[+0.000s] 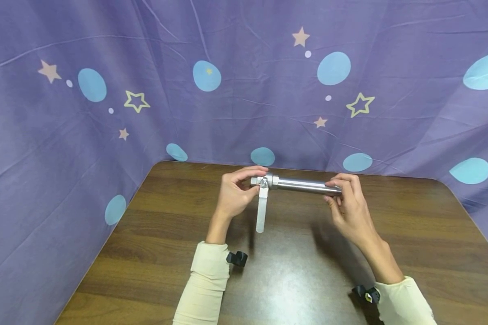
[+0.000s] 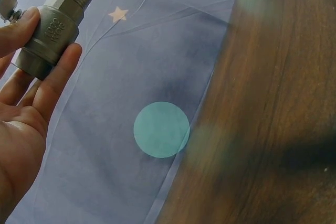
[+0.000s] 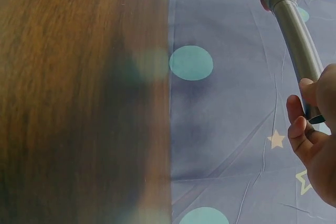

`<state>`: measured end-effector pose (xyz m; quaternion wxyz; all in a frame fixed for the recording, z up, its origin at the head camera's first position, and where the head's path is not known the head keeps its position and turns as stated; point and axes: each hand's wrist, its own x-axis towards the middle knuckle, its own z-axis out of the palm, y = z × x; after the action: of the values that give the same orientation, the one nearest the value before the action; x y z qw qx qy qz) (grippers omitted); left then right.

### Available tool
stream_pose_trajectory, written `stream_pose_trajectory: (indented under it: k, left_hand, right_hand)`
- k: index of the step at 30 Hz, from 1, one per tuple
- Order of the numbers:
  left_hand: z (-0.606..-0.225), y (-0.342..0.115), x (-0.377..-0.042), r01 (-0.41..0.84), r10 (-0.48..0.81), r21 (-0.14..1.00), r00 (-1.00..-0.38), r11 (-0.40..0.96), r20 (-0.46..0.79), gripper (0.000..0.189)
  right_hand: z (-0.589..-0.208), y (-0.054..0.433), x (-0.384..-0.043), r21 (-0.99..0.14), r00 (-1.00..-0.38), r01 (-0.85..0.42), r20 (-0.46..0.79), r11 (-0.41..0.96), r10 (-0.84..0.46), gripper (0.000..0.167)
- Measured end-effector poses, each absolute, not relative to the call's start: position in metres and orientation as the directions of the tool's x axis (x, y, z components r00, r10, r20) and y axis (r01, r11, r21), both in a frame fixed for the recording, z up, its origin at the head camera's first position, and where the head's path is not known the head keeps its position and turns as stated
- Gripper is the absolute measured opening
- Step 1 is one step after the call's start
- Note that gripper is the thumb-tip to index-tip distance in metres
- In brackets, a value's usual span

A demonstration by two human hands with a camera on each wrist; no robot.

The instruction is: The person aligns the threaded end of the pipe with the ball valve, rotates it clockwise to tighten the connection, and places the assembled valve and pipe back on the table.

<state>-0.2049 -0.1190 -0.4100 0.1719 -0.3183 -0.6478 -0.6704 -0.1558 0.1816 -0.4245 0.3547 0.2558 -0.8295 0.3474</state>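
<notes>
A metal ball valve (image 1: 264, 182) with a flat lever handle (image 1: 261, 212) is joined to a shiny steel pipe (image 1: 301, 185). My left hand (image 1: 236, 192) grips the valve body between thumb and fingers; raised lettering shows on the valve (image 2: 52, 32) in the left wrist view. The lever points toward me. My right hand (image 1: 351, 207) pinches the pipe's right end, and the open pipe end (image 3: 315, 118) shows beside its fingers in the right wrist view. Valve and pipe are held roughly level above the table.
A brown wood-grain table (image 1: 146, 266) lies beneath both hands. Purple curtain (image 1: 244, 113) with stars and blue spots hangs behind and to the left. Black wrist mounts (image 1: 237, 258) sit at both sleeves. Light glares off the table's front middle.
</notes>
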Motion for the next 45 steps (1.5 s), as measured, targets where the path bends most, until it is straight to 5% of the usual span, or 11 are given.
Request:
stream_pose_trajectory:
  k: [19,27,45]
  left_hand:
    - [-0.4090,-0.1191,-0.2048,0.638,0.190,0.764,-0.741,-0.099,0.644,0.035]
    - [-0.4091,-0.1190,-0.2045,0.638,0.193,0.764,-0.742,-0.092,0.642,0.034]
    - [-0.4096,-0.1174,-0.2044,0.627,0.193,0.773,-0.751,-0.095,0.632,0.036]
  right_hand:
    - [-0.4236,0.1795,-0.1555,-0.379,-0.587,-0.690,0.792,0.617,-0.170,0.050]
    - [-0.4239,0.1826,-0.1544,-0.425,-0.641,-0.659,0.750,0.621,-0.167,0.045]
    - [-0.4232,0.1845,-0.1548,-0.410,-0.654,-0.641,0.734,0.649,-0.182,0.041]
